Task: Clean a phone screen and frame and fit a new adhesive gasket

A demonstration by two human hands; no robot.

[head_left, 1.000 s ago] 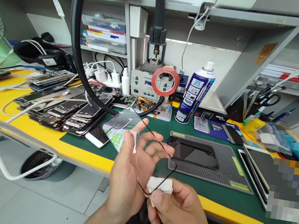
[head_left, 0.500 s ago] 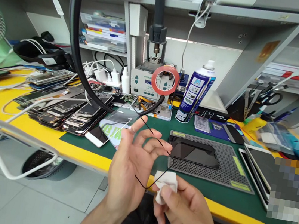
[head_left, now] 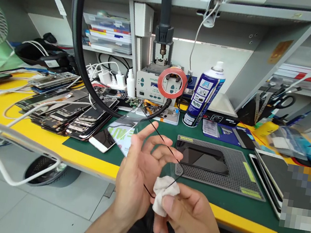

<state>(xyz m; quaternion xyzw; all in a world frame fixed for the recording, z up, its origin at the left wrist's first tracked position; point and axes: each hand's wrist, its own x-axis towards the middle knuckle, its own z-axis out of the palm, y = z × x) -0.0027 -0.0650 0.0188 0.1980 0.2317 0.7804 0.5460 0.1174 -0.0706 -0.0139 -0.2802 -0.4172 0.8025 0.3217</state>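
My left hand (head_left: 133, 180) holds a clear, phone-sized sheet of glass with a thin black border (head_left: 168, 147) by its edges, thumb on one side and fingers curled along the other. The glass is tilted over the bench's front edge, and the palm shows through it. In my right hand (head_left: 195, 217), a crumpled white wipe (head_left: 165, 191) is pinched between thumb and fingers. It lies against the near end of the glass and covers part of the border. Beyond the hands, a dark phone screen (head_left: 206, 159) rests on a grey perforated mat (head_left: 240, 177).
A white phone (head_left: 101, 141) and a stack of phone screens (head_left: 90, 118) lie on the left. Farther back stand a blue spray can (head_left: 204, 94), a roll of red tape (head_left: 163, 82) and a grey machine (head_left: 145, 85). A black hose (head_left: 75, 37) arches in front. Tablets (head_left: 270, 174) sit at right.
The wipe has moved left across the near end of the glass, with my right hand. My left hand and the glass have shifted slightly right.
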